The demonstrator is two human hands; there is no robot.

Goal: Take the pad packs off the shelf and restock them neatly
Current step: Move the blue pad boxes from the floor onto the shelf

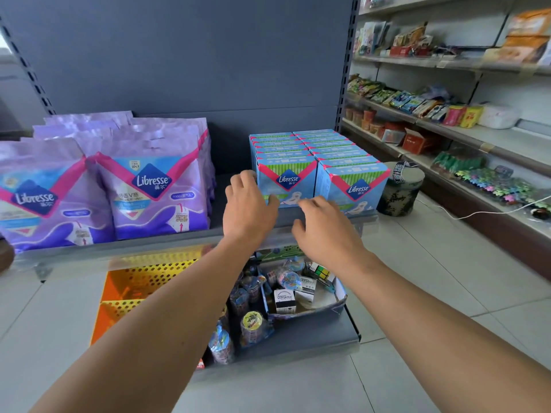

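both hands are squaring the blue pad packs (316, 165) at the shelf (167, 238) front, left hand (249, 205) gripping the front-left pack's corner, right hand (325, 226) loose-fingered, holding nothing; next likely needs a firm two-handed lift.

On the lower shelf stands an orange perforated basket (125, 290), and beside it an open cardboard tray (334, 305) with small boxes and a puzzle cube (323, 272). A camouflage stool (399, 192) stands on the tiled floor (432, 278), near snack shelves (477, 135).
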